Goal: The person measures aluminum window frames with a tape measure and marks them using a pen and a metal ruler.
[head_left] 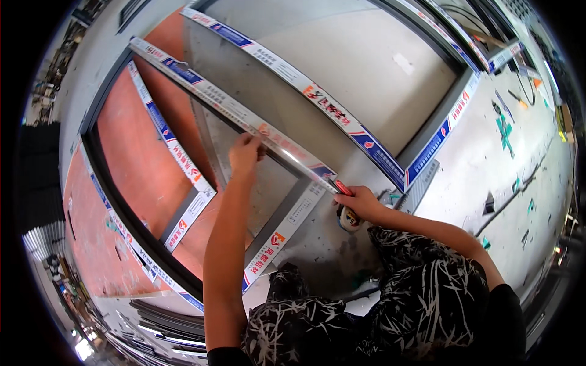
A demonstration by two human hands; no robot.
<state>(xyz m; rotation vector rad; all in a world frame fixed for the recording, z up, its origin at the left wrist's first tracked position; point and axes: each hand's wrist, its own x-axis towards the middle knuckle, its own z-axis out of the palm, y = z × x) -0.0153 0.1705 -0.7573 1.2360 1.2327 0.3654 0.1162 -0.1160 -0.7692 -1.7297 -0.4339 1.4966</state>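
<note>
A large dark-grey metal frame (pixel 282 215), its faces covered with printed white-and-blue protective film, lies in front of me. My left hand (pixel 246 155) is closed at the inner edge of its long bar (pixel 213 94); the fingertips are partly hidden, and I cannot make out what they pinch. At the bar's near right corner, my right hand (pixel 361 203) grips a slim red-handled tool (pixel 343 187), which looks like a utility knife. Its tip touches or nearly touches the corner. Just below that hand stands a round, light-coloured can or roll (pixel 350 218) with a printed side.
Beyond lies a second filmed frame (pixel 329 110), with more bars at the far right. A reddish board (pixel 116 268) spreads under the left side. Dark metal profiles (pixel 168 320) are stacked at the lower left. Green scraps (pixel 504 131) litter the pale floor on the right.
</note>
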